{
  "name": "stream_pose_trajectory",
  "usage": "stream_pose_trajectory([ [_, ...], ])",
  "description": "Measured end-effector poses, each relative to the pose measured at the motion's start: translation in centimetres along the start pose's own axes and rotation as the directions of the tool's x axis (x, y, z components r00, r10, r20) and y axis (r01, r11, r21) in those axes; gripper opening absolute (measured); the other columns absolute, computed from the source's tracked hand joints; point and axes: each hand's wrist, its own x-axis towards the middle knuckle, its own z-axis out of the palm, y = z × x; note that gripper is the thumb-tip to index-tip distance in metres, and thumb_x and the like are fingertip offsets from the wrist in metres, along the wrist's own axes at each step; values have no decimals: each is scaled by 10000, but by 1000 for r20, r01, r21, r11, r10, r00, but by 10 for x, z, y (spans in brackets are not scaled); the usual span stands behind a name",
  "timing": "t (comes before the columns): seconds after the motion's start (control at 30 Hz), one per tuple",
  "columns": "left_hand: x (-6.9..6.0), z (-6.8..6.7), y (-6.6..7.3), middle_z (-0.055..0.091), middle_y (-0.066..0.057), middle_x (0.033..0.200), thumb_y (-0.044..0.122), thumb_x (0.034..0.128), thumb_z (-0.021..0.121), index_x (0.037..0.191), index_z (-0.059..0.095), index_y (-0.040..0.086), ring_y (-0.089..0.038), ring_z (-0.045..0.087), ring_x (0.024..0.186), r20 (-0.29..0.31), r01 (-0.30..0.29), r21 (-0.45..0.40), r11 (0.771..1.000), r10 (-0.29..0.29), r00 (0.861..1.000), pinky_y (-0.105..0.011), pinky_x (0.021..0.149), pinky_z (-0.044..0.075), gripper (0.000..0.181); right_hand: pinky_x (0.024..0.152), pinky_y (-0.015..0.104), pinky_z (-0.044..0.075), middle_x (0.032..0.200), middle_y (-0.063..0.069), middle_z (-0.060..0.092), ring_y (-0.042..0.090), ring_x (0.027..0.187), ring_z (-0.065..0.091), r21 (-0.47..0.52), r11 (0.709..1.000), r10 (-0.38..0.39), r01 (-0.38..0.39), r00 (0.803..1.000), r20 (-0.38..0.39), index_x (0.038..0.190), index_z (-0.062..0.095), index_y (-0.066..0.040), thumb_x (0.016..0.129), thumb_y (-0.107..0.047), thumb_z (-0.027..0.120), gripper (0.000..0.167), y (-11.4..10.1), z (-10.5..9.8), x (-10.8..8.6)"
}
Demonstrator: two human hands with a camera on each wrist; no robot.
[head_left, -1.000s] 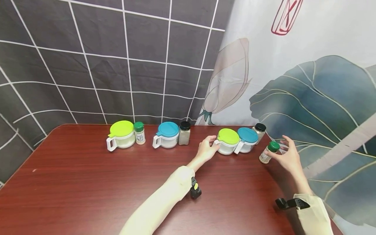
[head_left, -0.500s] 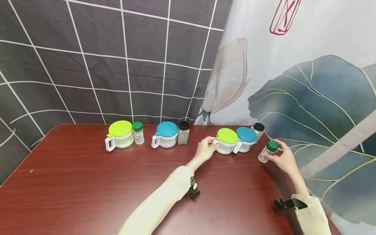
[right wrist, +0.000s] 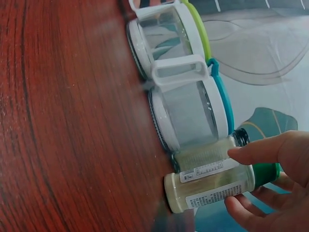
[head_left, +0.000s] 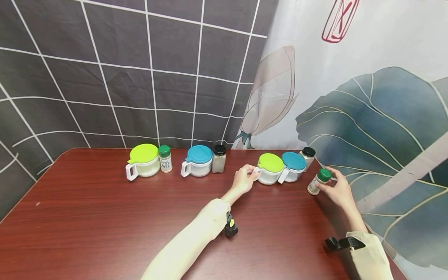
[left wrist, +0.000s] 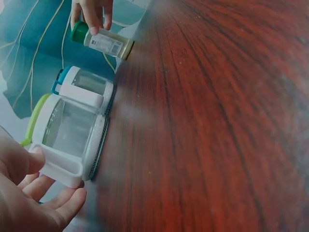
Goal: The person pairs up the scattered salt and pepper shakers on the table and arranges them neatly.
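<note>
Right hand: grips green-capped shaker from the right
Shaker axis: roughly upright
Left hand: pinches handle of lime-lidded jar, farther off

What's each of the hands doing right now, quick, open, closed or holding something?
Left hand: holding the nearest lime-lidded jar by its white handle.
Right hand: holding the rightmost green-capped bottle between thumb and fingers.

A table is being shown in smooth, glossy wood grain, a lime-lidded jar in clear, shiny walls, its lid and handle in smooth plastic, a green-capped bottle is being seen with paper-like labels, wrinkled matt cloth is being shown by the backdrop and sleeves
</note>
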Motion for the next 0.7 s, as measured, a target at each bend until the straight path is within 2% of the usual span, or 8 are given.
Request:
stream_pose_trajectory([
  [0.13, -1, -2, 1, 704, -128, 1141, 133, 946, 577, 1114, 637, 33, -210, 685, 1032, -3, 8, 9, 1000, -8, 1000, -304, 918, 502, 205, 772, 416, 429, 1290, 352, 462, 472, 1062, 535, -10, 1000, 9, -9, 1000, -15, 1400, 362, 52, 853, -118, 682, 656, 0, 2, 0],
  [0.47, -4, -5, 1, 708, -114, 1105, 121, 948, 553, 1125, 623, 49, -236, 667, 1010, -37, 8, 55, 998, -6, 999, -321, 893, 487, 203, 722, 326, 423, 1211, 348, 524, 445, 998, 572, -31, 999, -17, 15, 999, -45, 1351, 419, 68, 825, -88, 710, 621, 0, 3, -1],
  [0.57, -4, -6, 1, 703, -120, 1094, 114, 948, 542, 1124, 614, 48, -254, 656, 1019, -45, 6, 56, 998, -3, 999, -330, 886, 486, 201, 701, 260, 414, 1188, 342, 541, 422, 976, 584, -31, 999, -28, 26, 998, -51, 1335, 440, 69, 816, -83, 721, 609, 1, 4, -1],
  [0.63, -4, -6, 1, 698, -128, 1098, 110, 951, 531, 1125, 607, 44, -269, 648, 1038, -51, 5, 53, 999, -3, 999, -346, 894, 485, 201, 679, 194, 401, 1168, 334, 557, 339, 921, 604, -31, 999, -37, 35, 998, -55, 1320, 458, 67, 810, -87, 731, 599, 2, 4, 0],
  [0.7, -4, -6, 0, 695, -135, 1103, 106, 953, 519, 1126, 604, 39, -281, 643, 1053, -57, 2, 50, 999, 1, 998, -364, 901, 483, 204, 654, 138, 384, 1143, 325, 576, 179, 852, 598, -31, 998, -51, 49, 997, -61, 1304, 478, 67, 802, -92, 743, 590, 3, 4, 0],
])
